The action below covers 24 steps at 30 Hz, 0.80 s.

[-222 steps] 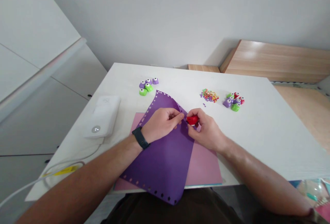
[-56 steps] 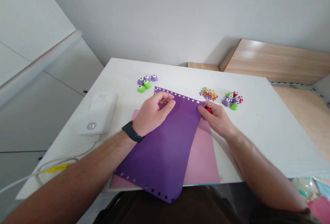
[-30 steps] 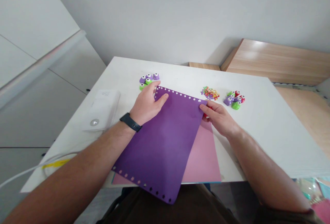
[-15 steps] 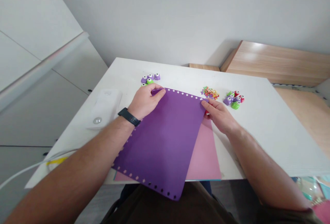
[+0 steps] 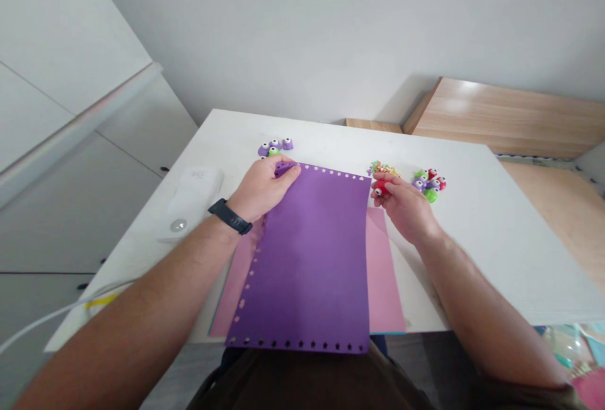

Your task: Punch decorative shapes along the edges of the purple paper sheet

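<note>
A purple paper sheet (image 5: 312, 259) with punched holes along three edges lies on a pink sheet (image 5: 382, 284) on the white table (image 5: 496, 240). My left hand (image 5: 262, 186), with a black wristband, pinches the purple sheet's far left corner. My right hand (image 5: 404, 205) sits just off the sheet's far right corner and holds a small red punch (image 5: 382, 187) in its fingertips.
Purple and green punches (image 5: 275, 147) lie beyond my left hand. A pile of coloured paper bits (image 5: 384, 169) and more punches (image 5: 430, 184) lie beyond my right hand. A white device (image 5: 191, 199) with a cable sits at the left. A wooden bench stands behind.
The purple sheet has turned from a slant to square with the table edge. My right hand has let go of its corner and lifted the red punch into view.
</note>
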Each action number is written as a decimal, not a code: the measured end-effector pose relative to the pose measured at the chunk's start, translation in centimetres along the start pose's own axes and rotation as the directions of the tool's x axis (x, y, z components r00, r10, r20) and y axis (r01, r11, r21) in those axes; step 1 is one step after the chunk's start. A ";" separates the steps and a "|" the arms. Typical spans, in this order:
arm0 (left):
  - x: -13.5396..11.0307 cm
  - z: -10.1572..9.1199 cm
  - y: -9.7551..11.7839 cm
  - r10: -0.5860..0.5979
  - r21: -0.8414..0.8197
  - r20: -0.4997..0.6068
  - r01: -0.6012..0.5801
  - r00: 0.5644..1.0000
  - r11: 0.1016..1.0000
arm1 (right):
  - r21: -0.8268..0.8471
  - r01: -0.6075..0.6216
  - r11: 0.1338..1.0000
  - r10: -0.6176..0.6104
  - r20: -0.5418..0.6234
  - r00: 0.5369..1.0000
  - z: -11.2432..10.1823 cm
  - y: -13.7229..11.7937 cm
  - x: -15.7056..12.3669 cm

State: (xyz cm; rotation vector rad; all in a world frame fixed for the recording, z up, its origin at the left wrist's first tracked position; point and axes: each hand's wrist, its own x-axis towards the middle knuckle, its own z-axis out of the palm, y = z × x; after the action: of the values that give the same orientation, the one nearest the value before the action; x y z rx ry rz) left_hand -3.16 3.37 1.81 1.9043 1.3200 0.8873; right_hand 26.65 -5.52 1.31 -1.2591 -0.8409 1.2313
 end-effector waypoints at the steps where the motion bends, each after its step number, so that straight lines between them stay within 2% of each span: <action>1: 0.0 0.0 0.0 -0.005 -0.010 0.000 0.005 1.000 1.000 | -0.004 0.008 1.000 -0.008 0.003 1.000 0.0 -0.1 0.0; 5: 0.0 0.0 0.0 -0.028 -0.033 0.010 0.028 1.000 0.999 | -0.007 0.039 0.999 -0.039 0.014 0.999 0.0 -0.3 -0.1; 12: 0.0 0.0 0.0 -0.035 -0.075 0.019 0.037 0.999 0.997 | 0.012 0.009 1.000 -0.010 0.033 0.999 -0.3 -0.2 0.0; 19: -0.1 0.0 0.1 -0.034 -0.095 0.027 0.037 0.999 0.995 | -0.050 0.055 0.997 -0.057 -0.024 0.998 -0.8 0.3 0.3; 24: -0.1 -0.1 0.2 -0.035 -0.073 0.028 0.037 0.999 0.997 | 0.012 0.025 1.000 -0.025 0.009 1.000 -0.8 0.0 0.3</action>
State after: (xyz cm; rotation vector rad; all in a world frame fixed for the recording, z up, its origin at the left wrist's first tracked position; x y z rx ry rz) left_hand -3.19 3.22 1.99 1.8239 1.2842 0.8772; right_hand 27.49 -5.39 1.13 -1.2307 -0.8521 1.2213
